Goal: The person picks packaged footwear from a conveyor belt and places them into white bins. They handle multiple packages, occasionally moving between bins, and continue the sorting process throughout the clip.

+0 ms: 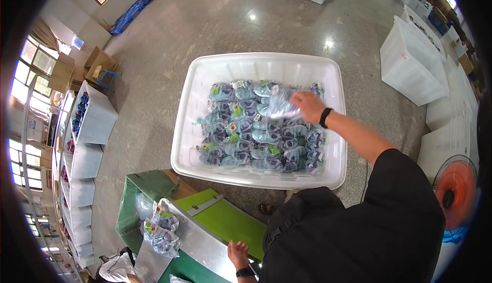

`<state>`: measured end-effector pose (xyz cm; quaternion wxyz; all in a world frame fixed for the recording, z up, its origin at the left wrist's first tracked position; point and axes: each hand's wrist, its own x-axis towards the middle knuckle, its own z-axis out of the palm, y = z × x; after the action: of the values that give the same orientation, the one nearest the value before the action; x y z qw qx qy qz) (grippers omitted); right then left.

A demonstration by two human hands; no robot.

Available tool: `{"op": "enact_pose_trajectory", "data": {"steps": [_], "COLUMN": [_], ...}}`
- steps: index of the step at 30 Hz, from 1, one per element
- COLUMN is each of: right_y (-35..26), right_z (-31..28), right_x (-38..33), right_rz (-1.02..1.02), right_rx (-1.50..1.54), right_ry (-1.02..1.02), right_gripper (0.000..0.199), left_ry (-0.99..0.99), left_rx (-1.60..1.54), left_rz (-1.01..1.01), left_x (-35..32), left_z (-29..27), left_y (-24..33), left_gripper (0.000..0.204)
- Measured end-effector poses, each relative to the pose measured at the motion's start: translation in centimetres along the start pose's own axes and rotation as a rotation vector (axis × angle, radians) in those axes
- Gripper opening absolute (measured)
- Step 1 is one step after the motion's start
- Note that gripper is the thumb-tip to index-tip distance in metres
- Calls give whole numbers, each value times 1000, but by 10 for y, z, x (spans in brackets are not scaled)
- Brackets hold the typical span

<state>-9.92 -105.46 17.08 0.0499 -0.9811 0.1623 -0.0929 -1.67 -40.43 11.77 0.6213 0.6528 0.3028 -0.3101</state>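
Observation:
My right hand [307, 106] grips a clear plastic bag of shoes [281, 103] above the large white plastic bin [335, 165]. The bag catches the light and its contents are slightly blurred. Beneath it, rows of bagged light blue and purple shoes [266, 136] lie packed in the bin, several with green tags. My left hand [237, 255] is low in the view, beside the edge of a metal table [212, 247]; its fingers are loosely apart and nothing shows in them. A pile of bagged shoes [163, 231] rests on the metal surface to its left.
A bright green panel [225, 221] lies between the table and the bin. White bins [87, 160] line the left side, and more white bins [410, 62] stand at the right. An orange fan [453, 193] is behind my right arm. Another person [117, 268] is at the lower left.

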Motion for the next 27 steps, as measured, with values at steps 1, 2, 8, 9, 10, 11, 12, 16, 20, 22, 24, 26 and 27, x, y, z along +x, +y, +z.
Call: {"op": "enact_pose_trajectory", "data": {"steps": [1, 2, 8, 9, 10, 11, 12, 16, 20, 22, 24, 26, 27], "right_y": [13, 25, 15, 5, -6, -19, -33, -73, -90, -92, -83, -75, -70], "right_z": [0, 1, 49, 61, 71, 80, 89, 120, 143, 158, 169, 182, 185], "right_x": [-5, -11, -51, -61, -73, -85, -98, -142, -169, -177, -190, -204, -208], "right_rz": [84, 196, 562, 570, 594, 571, 574, 455, 318, 327, 377, 489, 456], "right_rx": [-42, -85, 333, 359, 370, 418, 445, 525, 560, 481, 523, 576, 589], "right_ry": [-12, -68, -162, -185, -225, -238, -272, -384, -444, -435, -490, -508, -531], "right_gripper": [56, 60, 68, 67, 66, 63, 60, 59, 54, 51, 48, 41, 40], "left_ry": [12, 24, 97, 87, 76, 81, 79, 66, 44, 98, 123, 150, 165], "left_rx": [-11, -22, -43, -53, -65, -44, -40, -5, -68, -34, -31, -70, -84], "left_rz": [-18, -35, -71, -81, -90, -104, -112, -103, -44, -41, -33, -19, -10], "left_x": [0, 0, -7, -7, -8, -8, -7, -2, 2, 5, 8, 11, 12], "left_z": [-5, -10, -28, -30, -33, -35, -39, -54, -80, -90, -102, -117, -126], "left_y": [-6, -12, -39, -42, -44, -46, -47, -52, -58, -62, -64, -67, -70], "left_gripper": [40, 39, 33, 33, 33, 31, 31, 31, 38, 45, 47, 47, 48]}}
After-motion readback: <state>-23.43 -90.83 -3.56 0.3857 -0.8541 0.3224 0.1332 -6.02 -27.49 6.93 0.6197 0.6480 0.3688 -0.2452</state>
